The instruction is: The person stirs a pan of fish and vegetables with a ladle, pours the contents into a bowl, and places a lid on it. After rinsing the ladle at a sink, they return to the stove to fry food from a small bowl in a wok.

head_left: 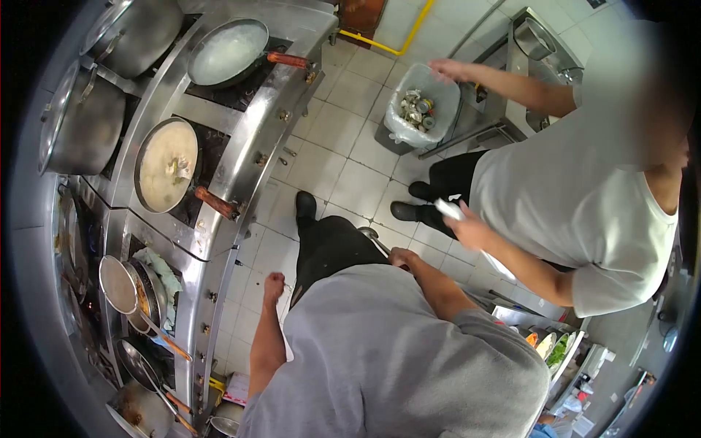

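Currently, at far left, two steel pots (84,128) are seen at the back of the stove (252,139). A wok (166,164) filled with pale broth is set on a burner, red handle pointed at the floor (343,157). Above it a second wok (228,51) with cloudy water is parked. Lower left, a round strainer (117,283) and more long-handled pans are stacked on the stove.

Left hand (274,285) is clenched into a fist, nothing seen in it. It is held just off the stove's front edge, not touching it. A black shoe (305,204) and black trouser leg are seen between the hands.

Right hand (401,257) is closed on the handle of a ladle (369,233). The ladle bowl is held just beside the right thigh, above the floor tiles. The handle is mostly hidden by the hand.

A co-worker in a white shirt (569,197) is stood to the right. A small white item (448,209) is gripped in the co-worker's near hand (471,230), close to the ladle hand but apart from it. The far hand (449,69) is held open over a lined bin (423,106) of scraps. Trays of greens (558,350) are seen at lower right.
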Demonstrator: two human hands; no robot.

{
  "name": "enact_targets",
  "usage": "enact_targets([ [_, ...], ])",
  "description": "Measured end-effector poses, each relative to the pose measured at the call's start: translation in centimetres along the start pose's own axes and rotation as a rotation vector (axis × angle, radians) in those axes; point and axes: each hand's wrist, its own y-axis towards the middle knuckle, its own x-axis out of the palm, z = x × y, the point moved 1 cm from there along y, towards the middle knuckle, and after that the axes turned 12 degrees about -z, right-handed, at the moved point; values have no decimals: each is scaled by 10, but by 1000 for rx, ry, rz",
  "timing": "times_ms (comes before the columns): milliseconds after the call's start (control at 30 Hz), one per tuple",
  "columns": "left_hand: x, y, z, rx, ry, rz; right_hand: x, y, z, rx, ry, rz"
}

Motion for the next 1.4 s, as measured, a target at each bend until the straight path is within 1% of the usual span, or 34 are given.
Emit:
enact_targets([
  [33, 2, 4, -28, -5, 27, 1, -2, 23, 16, -80, -116, -19],
  [67, 5, -6, -39, -37, -5, -19, -1, 48, 31, -158, -232, -44],
  [100, 10, -11, -62, 328, 280, 14, -4, 22, 18, -89, -173, 3],
  [133, 16, -42, -22, -41, -42, -18, -9, 5, 11, -49, -151, 17],
  [200, 22, -68, -12, -43, -56, -21, -12, -24, -4, 35, -110, 37],
  [267, 27, -71, -29, -95, -136, 23, -17, 1, 12, 39, -250, 3],
  [333, 33, -72, -42, -138, -215, 56, -28, 2, 11, 79, -362, -67],
  [367, 36, -72, -46, -155, -254, 69, -33, -4, 12, 34, -290, -20],
  [400, 38, -74, -52, -174, -297, 85, -37, -6, 12, 18, -279, -3],
  [433, 43, -64, -72, -150, -383, 102, -40, -7, 14, 2, -269, 15],
  [467, 48, -67, -77, -139, -402, 125, -42, -3, 21, 26, -292, 8],
  [567, 59, -64, -70, -118, -436, 176, -50, 2, 39, 69, -319, -3],
  [667, 68, -62, -55, -128, -440, 182, -55, 0, 58, 77, -262, 5],
  [700, 74, -53, -64, -95, -392, 182, -56, 1, 64, 79, -225, 10],
  [800, 83, -54, -57, -96, -309, 157, -58, 8, 97, 76, -124, 25],
  [900, 83, -50, -54, -141, -66, 120, -58, 16, 124, 73, -33, 28],
  [933, 83, -48, -51, -158, 12, 109, -53, -4, 121, 92, -48, 2],
  [967, 82, -52, -39, -160, 9, 128, -52, -18, 119, 111, -66, -25],
  [1000, 80, -50, -38, -181, 30, 106, -54, -23, 119, 127, -86, -52],
  [1033, 80, -49, -36, -171, 50, 128, -58, -25, 115, 142, -107, -77],
  [1067, 77, -44, -31, -155, 70, 154, -57, -28, 112, 119, -96, -36],
  [1133, 65, -34, -24, -20, 271, 156, -54, -27, 123, 69, -70, 52],
  [1167, 67, -31, -20, 42, 374, 148, -55, -24, 128, 23, -68, 36],
  [1200, 68, -32, -6, -79, 242, 215, -55, -25, 136, -19, -57, 19],
  [1233, 67, -28, 5, -75, 268, 226, -54, -25, 149, -149, -35, 30],
  [1267, 68, -25, 15, -71, 304, 223, -51, -22, 167, -70, 65, 41],
  [1333, 73, -9, 31, -12, 294, 178, -54, -18, 175, 85, 298, 72],
  [1367, 79, -6, 48, 33, 334, 157, -58, -9, 187, -24, 225, 63],
  [1400, 88, 3, 59, 56, 284, 124, -56, -2, 202, -128, 157, 54],
])
